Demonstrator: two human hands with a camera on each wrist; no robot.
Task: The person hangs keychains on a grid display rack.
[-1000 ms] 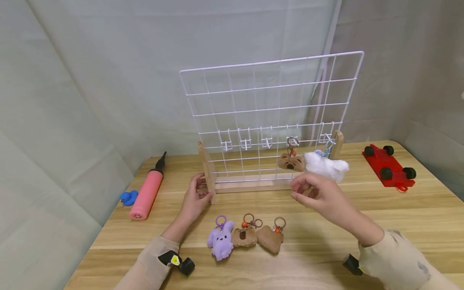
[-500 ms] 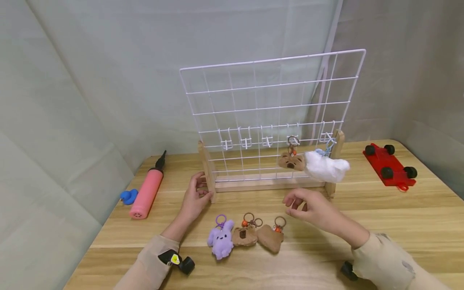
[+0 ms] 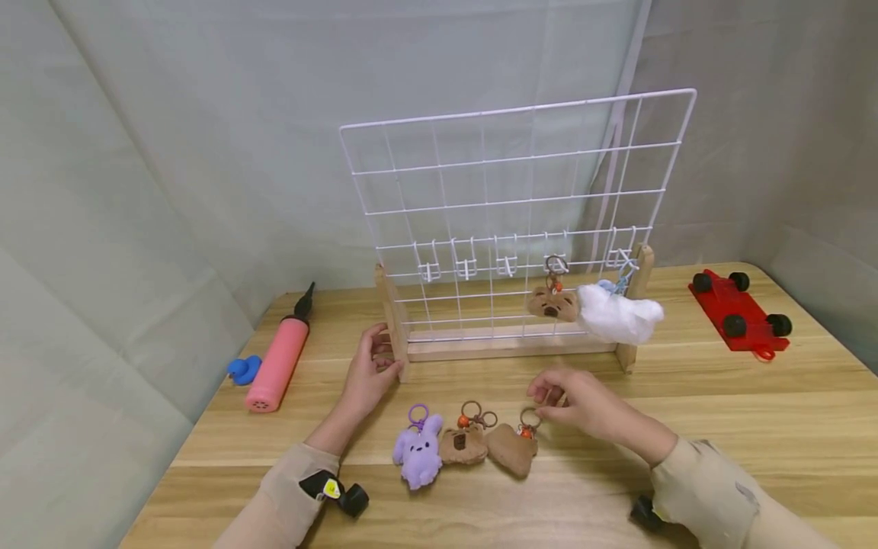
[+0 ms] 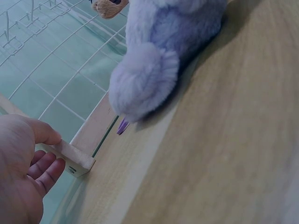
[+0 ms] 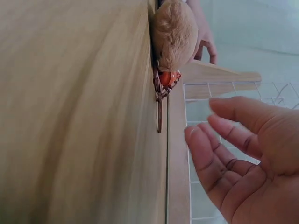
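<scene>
My left hand (image 3: pixel 370 374) grips the left wooden post (image 3: pixel 392 324) of the white wire grid rack (image 3: pixel 507 183); in the left wrist view the thumb (image 4: pixel 44 133) lies on the post's foot. Loosely curled and holding nothing, my right hand (image 3: pixel 576 400) hovers just right of a brown plush keychain (image 3: pixel 511 450). That keychain has a metal ring and an orange bell (image 5: pixel 167 78). To its left lie a brown bear keychain (image 3: pixel 463 444) and a purple plush keychain (image 3: pixel 418 455). On the rack's hooks hang another brown bear keychain (image 3: pixel 552 305) and a white plush keychain (image 3: pixel 617 314).
Several wire hooks (image 3: pixel 466 267) sit in a row on the grid. At the left stand out a pink hand pump (image 3: pixel 277 362), lying down, and a blue rubber duck (image 3: pixel 243 370). A red toy car (image 3: pixel 741 311) lies at the right. Grey curtains surround the table (image 3: pixel 754 442).
My right hand has come down and left, away from the hanging white plush keychain to the brown keychain on the table. The left hand stays on the post.
</scene>
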